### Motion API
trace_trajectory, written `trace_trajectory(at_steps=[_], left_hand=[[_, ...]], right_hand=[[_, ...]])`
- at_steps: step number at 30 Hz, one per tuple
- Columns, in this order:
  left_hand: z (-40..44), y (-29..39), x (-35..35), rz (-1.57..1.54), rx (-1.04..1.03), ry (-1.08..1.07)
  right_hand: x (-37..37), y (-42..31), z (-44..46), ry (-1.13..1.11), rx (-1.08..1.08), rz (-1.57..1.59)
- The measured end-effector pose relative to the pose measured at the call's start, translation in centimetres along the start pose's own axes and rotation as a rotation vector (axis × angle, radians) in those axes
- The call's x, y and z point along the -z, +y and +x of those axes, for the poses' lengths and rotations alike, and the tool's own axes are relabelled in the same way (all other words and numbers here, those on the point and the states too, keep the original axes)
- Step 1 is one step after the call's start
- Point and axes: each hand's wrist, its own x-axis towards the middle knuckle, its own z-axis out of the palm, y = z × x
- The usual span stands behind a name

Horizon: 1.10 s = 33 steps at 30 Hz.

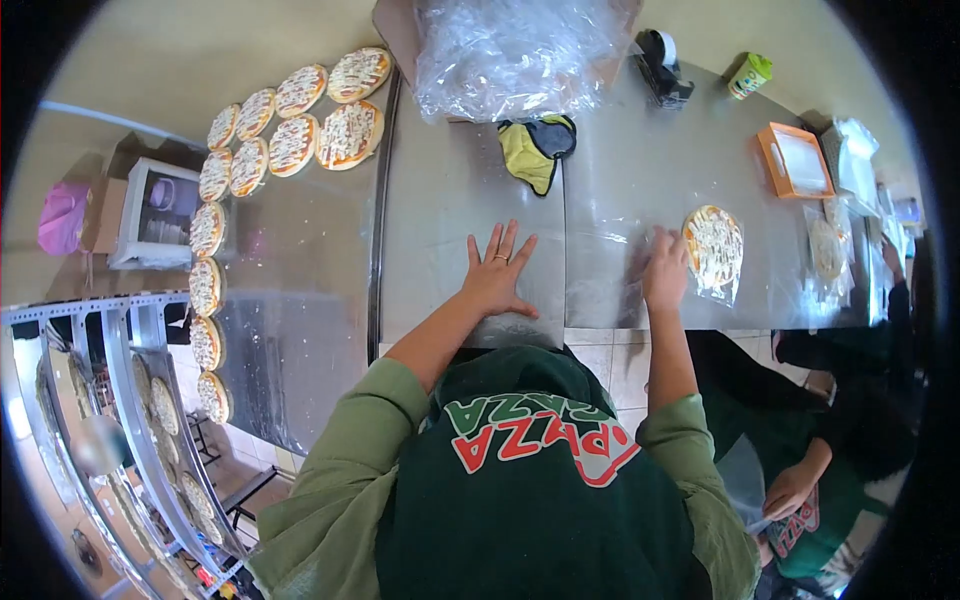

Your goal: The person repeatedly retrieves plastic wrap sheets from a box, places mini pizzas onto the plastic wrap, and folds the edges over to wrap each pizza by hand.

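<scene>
My left hand lies flat on the metal table, fingers spread, with a ring on one finger. Clear plastic shows at the table edge just below its palm. Farther right, my right hand is beside a small pizza in a clear plastic bag, its slightly bent fingers close to the pizza's left edge. Whether they touch the bag is hard to see. Nothing shows in either hand.
Several topped pizzas line the left table. A box of plastic bags, a yellow-black cloth item, a tape dispenser, a green cup and an orange box stand behind. A co-worker's hand holds a clear bag.
</scene>
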Motion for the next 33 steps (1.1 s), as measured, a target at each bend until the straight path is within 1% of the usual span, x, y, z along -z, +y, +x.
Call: trace_trajectory(at_steps=[3,6,8,10,11,13,14,16,17,19,20,21,22,23,24,26,28,29,32,33], left_hand=[[-1.3,-0.2,0.0,-0.001,-0.080,0.108],[-1.7,-2.6,-4.8,-0.111,-0.192,0.328],[-2.7,-2.9,-5.3,-0.145,-0.094,0.329],[-4.0,-3.7,-4.4,-0.143,0.040,0.320],[-4.9,-4.0,-3.1,-0.127,0.109,0.300],[-6.3,-4.7,-1.9,-0.203,0.222,0.358],[-7.6,-6.7,-1.5,-0.246,0.328,0.468],[-9.5,-10.9,-0.3,-0.335,0.502,0.679],[-12.2,-14.3,0.5,-0.273,0.648,0.839],[-19.1,-20.1,2.5,-0.499,0.999,1.360],[-23.1,-22.1,4.5,-0.643,1.158,1.639],[-28.7,-28.5,0.9,-0.332,1.273,1.566],[-33.2,-33.8,-2.4,-0.052,1.444,1.773],[-38.5,-34.0,-1.2,-0.566,1.401,1.931],[-41.4,-35.0,-0.9,-0.336,1.839,2.028],[-48.7,-38.8,-3.9,-0.391,2.268,1.962],[-53.1,-40.6,-5.0,-0.933,2.311,1.916],[-53.7,-40.6,-4.8,-1.238,2.010,2.121],[-54.7,-41.1,-3.8,-1.632,1.388,2.225],[-54.8,-41.5,-4.0,-1.570,1.374,2.233]], right_hand=[[2.8,-3.9,1.4,-0.066,0.100,0.176],[1.4,-5.7,-1.2,-0.267,0.487,0.369],[1.0,-5.8,-1.5,-0.273,0.453,0.353],[0.2,-4.5,-2.1,-0.283,0.371,0.162],[-0.2,-4.4,-2.3,-0.401,0.301,0.161],[0.1,-5.2,-2.4,-0.422,0.284,0.066],[-0.3,-4.6,-2.4,-0.440,0.294,0.095],[-0.4,-4.0,-2.0,-0.404,0.352,0.193],[-0.8,-3.4,-1.5,-0.395,0.368,0.237],[-1.1,-3.2,-0.8,-0.421,0.352,0.232],[-1.1,-3.1,-0.5,-0.432,0.336,0.226],[-1.1,-2.9,-0.2,-0.431,0.341,0.230],[-1.2,-2.9,0.2,-0.429,0.345,0.236],[-1.4,-3.0,0.3,-0.429,0.346,0.243],[-1.3,-3.4,0.4,-0.458,0.311,0.252],[-0.5,-4.3,0.4,-0.520,0.231,0.267],[-1.2,-3.7,0.6,-0.518,0.235,0.267],[-1.8,-3.5,0.7,-0.518,0.234,0.265],[-1.6,-4.0,1.3,-0.555,0.270,0.217],[-1.7,-4.0,1.7,-0.591,0.238,0.219]])
